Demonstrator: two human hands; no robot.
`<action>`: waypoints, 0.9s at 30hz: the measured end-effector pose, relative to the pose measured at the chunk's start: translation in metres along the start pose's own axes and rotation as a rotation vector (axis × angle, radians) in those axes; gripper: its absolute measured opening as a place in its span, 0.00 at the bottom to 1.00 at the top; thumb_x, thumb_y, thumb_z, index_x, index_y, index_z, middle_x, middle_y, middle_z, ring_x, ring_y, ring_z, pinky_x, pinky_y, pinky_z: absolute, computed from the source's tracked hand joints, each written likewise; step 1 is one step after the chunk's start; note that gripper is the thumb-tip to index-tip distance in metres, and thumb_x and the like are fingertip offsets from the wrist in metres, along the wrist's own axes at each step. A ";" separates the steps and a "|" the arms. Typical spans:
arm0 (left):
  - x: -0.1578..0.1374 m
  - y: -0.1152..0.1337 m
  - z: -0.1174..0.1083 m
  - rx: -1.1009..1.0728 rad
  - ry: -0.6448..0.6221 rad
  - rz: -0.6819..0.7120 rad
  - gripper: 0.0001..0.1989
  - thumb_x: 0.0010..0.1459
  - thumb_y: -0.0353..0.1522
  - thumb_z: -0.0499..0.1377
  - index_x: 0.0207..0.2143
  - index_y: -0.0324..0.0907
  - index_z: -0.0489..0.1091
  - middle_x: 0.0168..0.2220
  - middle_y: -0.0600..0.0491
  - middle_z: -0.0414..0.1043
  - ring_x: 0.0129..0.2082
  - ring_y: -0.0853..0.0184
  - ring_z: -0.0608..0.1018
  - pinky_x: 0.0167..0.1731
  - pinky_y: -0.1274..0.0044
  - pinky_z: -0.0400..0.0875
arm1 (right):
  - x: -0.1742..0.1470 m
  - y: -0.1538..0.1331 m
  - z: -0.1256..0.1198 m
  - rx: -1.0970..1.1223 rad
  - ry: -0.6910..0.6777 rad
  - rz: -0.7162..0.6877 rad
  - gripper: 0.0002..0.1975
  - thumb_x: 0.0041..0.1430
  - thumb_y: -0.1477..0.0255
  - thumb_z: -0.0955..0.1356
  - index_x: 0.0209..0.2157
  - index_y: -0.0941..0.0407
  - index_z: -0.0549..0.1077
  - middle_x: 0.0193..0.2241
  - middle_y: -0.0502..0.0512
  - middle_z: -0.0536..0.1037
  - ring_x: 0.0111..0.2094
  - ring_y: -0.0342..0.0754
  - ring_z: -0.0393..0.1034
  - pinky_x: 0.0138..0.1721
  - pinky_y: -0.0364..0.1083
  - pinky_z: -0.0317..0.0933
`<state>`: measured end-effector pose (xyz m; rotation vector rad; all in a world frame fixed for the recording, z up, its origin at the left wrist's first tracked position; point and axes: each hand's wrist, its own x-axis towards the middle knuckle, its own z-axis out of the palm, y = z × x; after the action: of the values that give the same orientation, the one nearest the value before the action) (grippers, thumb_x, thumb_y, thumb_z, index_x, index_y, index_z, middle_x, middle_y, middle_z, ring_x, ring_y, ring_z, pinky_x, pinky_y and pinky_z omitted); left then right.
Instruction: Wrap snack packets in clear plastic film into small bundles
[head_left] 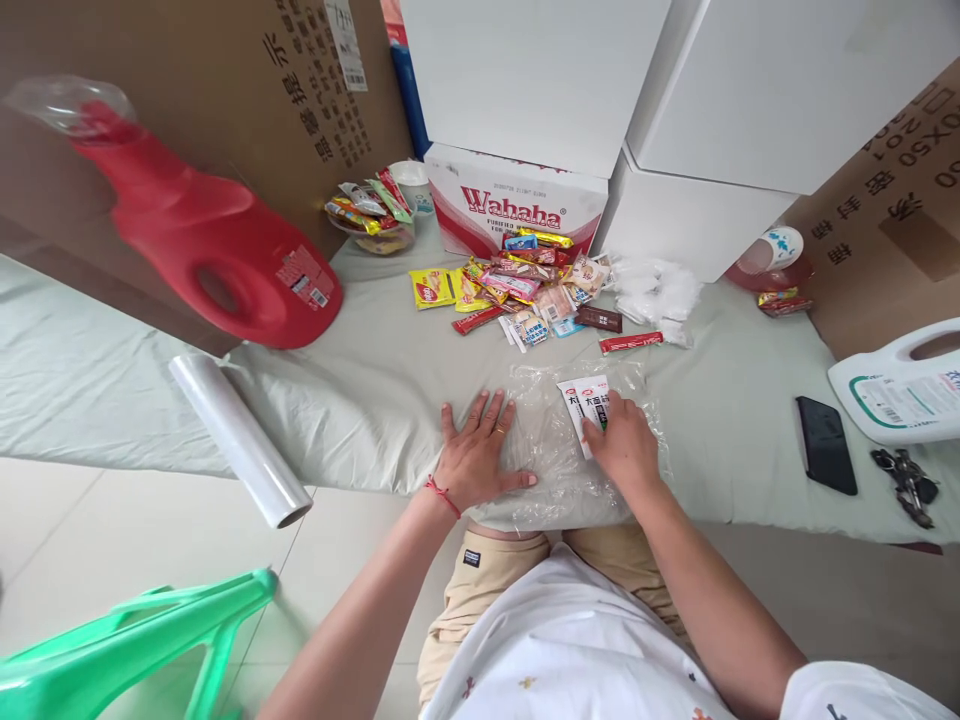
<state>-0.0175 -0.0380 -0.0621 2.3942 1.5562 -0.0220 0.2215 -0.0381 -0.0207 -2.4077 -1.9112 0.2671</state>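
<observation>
My left hand (pixel 480 455) lies flat with fingers spread, on the cloth and the left edge of a sheet of clear plastic film (pixel 544 440). My right hand (pixel 624 440) is closed around the right side of white snack packets (pixel 585 405), at least two overlapping, over the film. Its fingers hide part of their printing. Beyond both hands lies a heap of wrapped snacks (pixel 517 285) in yellow, red, pink and brown. A red stick packet (pixel 630 342) lies at its near right, beside a bunch of crumpled clear plastic (pixel 656 295).
On the left are a roll of film (pixel 240 440) at the cloth's edge, a large red jug (pixel 225 230) and a snack bowl (pixel 375 230). A Wahaha carton (pixel 517 205) stands behind. To the right lie a phone (pixel 825 445), keys (pixel 906 485) and a white bottle (pixel 900 385).
</observation>
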 end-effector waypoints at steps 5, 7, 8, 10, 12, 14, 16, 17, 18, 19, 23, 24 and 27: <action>0.000 -0.001 0.002 -0.008 0.030 0.003 0.56 0.53 0.65 0.54 0.74 0.43 0.45 0.76 0.43 0.37 0.74 0.40 0.44 0.65 0.38 0.26 | 0.003 -0.002 -0.013 0.010 0.010 0.012 0.30 0.69 0.60 0.64 0.65 0.61 0.58 0.54 0.66 0.72 0.49 0.57 0.73 0.41 0.49 0.65; -0.001 -0.001 0.003 -0.003 0.038 0.002 0.57 0.52 0.65 0.54 0.74 0.44 0.46 0.76 0.43 0.37 0.74 0.40 0.44 0.65 0.38 0.27 | 0.002 -0.007 -0.011 -0.033 -0.033 -0.014 0.30 0.69 0.57 0.64 0.64 0.59 0.60 0.53 0.65 0.72 0.46 0.57 0.75 0.39 0.49 0.65; 0.000 -0.001 0.003 0.000 0.039 0.002 0.57 0.51 0.66 0.54 0.74 0.44 0.46 0.76 0.43 0.37 0.74 0.40 0.44 0.65 0.38 0.28 | 0.002 -0.010 -0.010 -0.059 -0.060 -0.022 0.30 0.68 0.56 0.64 0.64 0.58 0.61 0.52 0.65 0.72 0.45 0.58 0.76 0.38 0.49 0.65; 0.000 -0.001 0.003 0.003 0.039 0.006 0.56 0.52 0.66 0.53 0.74 0.44 0.46 0.76 0.43 0.37 0.74 0.41 0.44 0.65 0.38 0.28 | 0.003 -0.014 -0.007 -0.107 -0.100 -0.025 0.30 0.67 0.54 0.65 0.63 0.57 0.62 0.50 0.64 0.72 0.44 0.58 0.76 0.37 0.49 0.65; 0.000 -0.001 0.003 0.004 0.039 0.011 0.55 0.53 0.65 0.52 0.74 0.44 0.46 0.76 0.44 0.37 0.74 0.41 0.44 0.65 0.38 0.28 | 0.005 -0.018 -0.006 -0.138 -0.114 -0.021 0.31 0.66 0.54 0.66 0.62 0.57 0.63 0.49 0.65 0.73 0.44 0.59 0.76 0.38 0.49 0.65; 0.000 0.000 0.003 0.005 0.039 0.010 0.54 0.54 0.64 0.53 0.74 0.45 0.46 0.76 0.44 0.38 0.74 0.41 0.44 0.65 0.38 0.28 | 0.009 -0.020 -0.008 -0.153 -0.131 -0.015 0.28 0.66 0.56 0.66 0.61 0.58 0.64 0.48 0.66 0.73 0.45 0.60 0.76 0.39 0.50 0.65; 0.000 0.000 0.002 0.005 0.042 0.004 0.54 0.54 0.63 0.54 0.74 0.45 0.46 0.76 0.43 0.39 0.74 0.40 0.44 0.65 0.38 0.29 | 0.013 -0.021 -0.012 -0.149 -0.161 -0.003 0.26 0.65 0.59 0.66 0.59 0.59 0.66 0.48 0.66 0.74 0.45 0.60 0.76 0.39 0.50 0.65; 0.000 0.000 0.001 0.003 0.043 0.002 0.54 0.54 0.63 0.54 0.74 0.45 0.46 0.76 0.43 0.39 0.74 0.40 0.44 0.65 0.38 0.29 | 0.015 -0.020 -0.014 -0.138 -0.172 0.005 0.25 0.65 0.60 0.66 0.58 0.59 0.67 0.48 0.66 0.74 0.45 0.60 0.76 0.40 0.50 0.65; 0.000 0.000 0.001 0.001 0.044 0.002 0.54 0.54 0.63 0.54 0.74 0.45 0.47 0.76 0.43 0.39 0.74 0.39 0.44 0.65 0.38 0.29 | 0.017 -0.018 -0.016 -0.123 -0.179 0.013 0.25 0.65 0.60 0.65 0.58 0.58 0.67 0.48 0.66 0.74 0.45 0.60 0.76 0.40 0.50 0.65; 0.000 0.000 0.000 -0.002 0.044 0.003 0.54 0.54 0.63 0.55 0.74 0.45 0.47 0.76 0.43 0.39 0.74 0.39 0.44 0.65 0.38 0.29 | 0.018 -0.015 -0.018 -0.104 -0.183 0.023 0.25 0.65 0.59 0.65 0.58 0.58 0.67 0.48 0.65 0.75 0.46 0.60 0.76 0.40 0.50 0.64; -0.001 0.000 0.000 -0.015 0.038 0.004 0.54 0.54 0.63 0.55 0.74 0.46 0.46 0.76 0.43 0.39 0.74 0.39 0.43 0.65 0.38 0.29 | 0.017 0.001 -0.026 -0.032 -0.162 0.085 0.27 0.64 0.57 0.65 0.59 0.56 0.66 0.48 0.64 0.76 0.48 0.59 0.75 0.42 0.49 0.63; 0.000 0.000 0.001 -0.016 0.037 0.003 0.54 0.54 0.63 0.55 0.74 0.46 0.46 0.76 0.43 0.39 0.74 0.40 0.43 0.65 0.38 0.29 | 0.015 0.004 -0.029 -0.016 -0.147 0.097 0.28 0.64 0.57 0.65 0.60 0.56 0.66 0.49 0.63 0.76 0.48 0.59 0.75 0.43 0.49 0.63; 0.000 0.000 0.001 -0.008 0.033 0.000 0.54 0.54 0.63 0.54 0.74 0.45 0.45 0.76 0.43 0.37 0.74 0.40 0.43 0.65 0.38 0.28 | 0.006 0.007 -0.037 0.033 -0.099 0.120 0.28 0.64 0.57 0.65 0.61 0.56 0.64 0.49 0.63 0.76 0.49 0.58 0.74 0.43 0.48 0.63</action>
<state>-0.0170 -0.0384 -0.0631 2.3997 1.5676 0.0239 0.2360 -0.0317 0.0140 -2.5367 -1.7858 0.4288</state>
